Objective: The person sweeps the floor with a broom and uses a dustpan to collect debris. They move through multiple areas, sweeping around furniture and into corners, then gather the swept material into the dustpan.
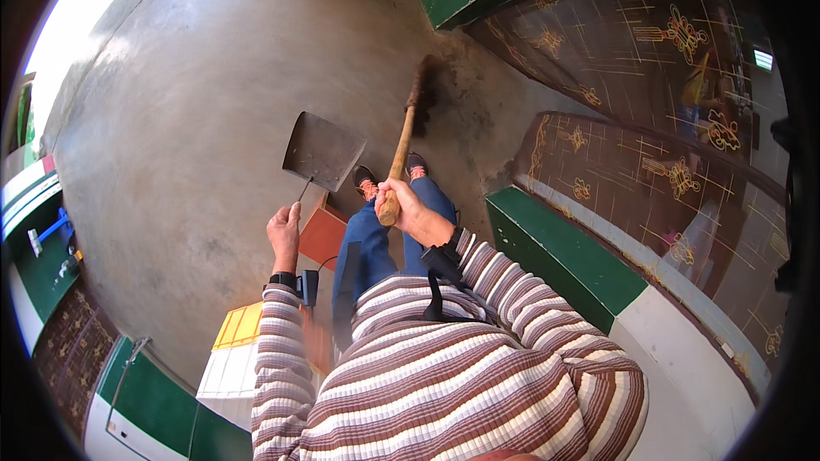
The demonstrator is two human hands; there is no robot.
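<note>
As hands grip, one broom (407, 132), one dustpan (323, 150)

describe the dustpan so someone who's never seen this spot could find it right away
Start at the wide grey concrete floor in front of the person's shoes. Just above the left hand, which holds its thin handle, is the dustpan: a flat, dark grey metal scoop. The broom beside it, in the right hand, has a wooden stick and dark bristles; the dustpan is the only flat metal sheet.

Brown-and-white striped sleeves (478, 376), blue trousers (367, 248), grey dustpan (323, 150), green-and-white wall base (581, 265).
</note>
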